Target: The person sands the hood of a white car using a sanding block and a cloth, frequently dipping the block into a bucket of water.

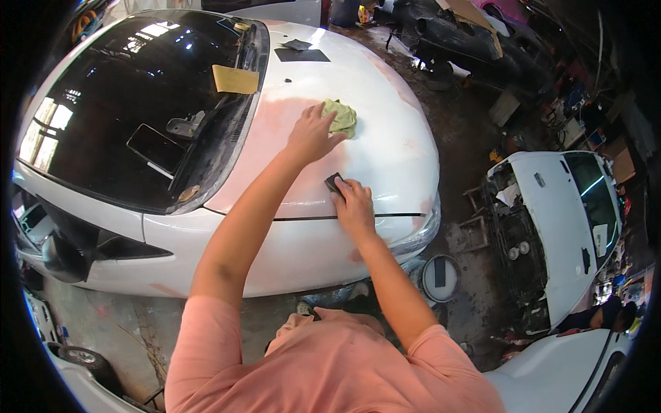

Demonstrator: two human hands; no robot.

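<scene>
A white car hood (pixel 392 162) with pinkish, dull patches lies before me. My left hand (pixel 315 134) is stretched forward onto it, thumb and fingers apart around the near side of a crumpled light-green cloth (pixel 342 118). The cloth rests on the hood between thumb and fingertips. Nearer to me, my right hand (pixel 356 208) grips a small black sanding block (pixel 334 182), close to the dark seam between hood and fender. The block's underside is hidden.
Dark sandpaper sheets (pixel 303 55) lie farther up the hood. A yellow sheet (pixel 235 80) sits at the windshield's base. A round bucket (pixel 440 278) stands on the floor by the front corner. Another white car (pixel 561 227), its front stripped, is to the right.
</scene>
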